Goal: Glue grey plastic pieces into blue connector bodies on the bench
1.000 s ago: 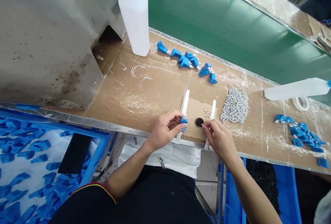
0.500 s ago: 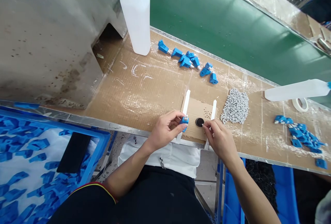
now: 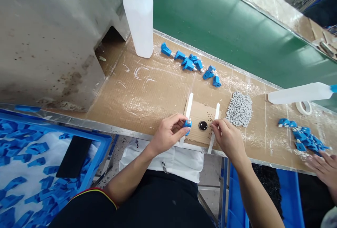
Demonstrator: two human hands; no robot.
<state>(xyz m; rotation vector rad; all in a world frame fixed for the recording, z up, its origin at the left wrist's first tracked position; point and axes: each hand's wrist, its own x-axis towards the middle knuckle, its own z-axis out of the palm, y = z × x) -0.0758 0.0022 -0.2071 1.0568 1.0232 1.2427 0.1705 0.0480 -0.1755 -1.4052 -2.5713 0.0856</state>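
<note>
a small, angular blue plastic block point(image 3: 187, 126) is gripped between the thumb and forefinger of the left hand point(image 3: 170, 130), above the near edge of the cardboard-covered bench point(image 3: 158, 98). it is held by its sides, seemingly so that the pale, silvery piece point(image 3: 189, 120) at its top is left uncovered. the fingertips of the right hand point(image 3: 230, 138) are drawn together near a shallow, round dish of glossy black point(image 3: 203, 125); whether anything tiny is pinched there cannot be told.

the dish is set between the two hands, probably so that it can be reached with little movement. beside it, tiny dark specks point(image 3: 210, 115) are spread on a flat cardboard piece point(image 3: 200, 110), which is flanked by two white strips point(image 3: 189, 105), perhaps laid to hold it down. small grey pellets point(image 3: 239, 109) are heaped within easy reach of the right hand. similar blue blocks point(image 3: 188, 63) are lined loosely along the far edge, apparently out of the way.
</note>
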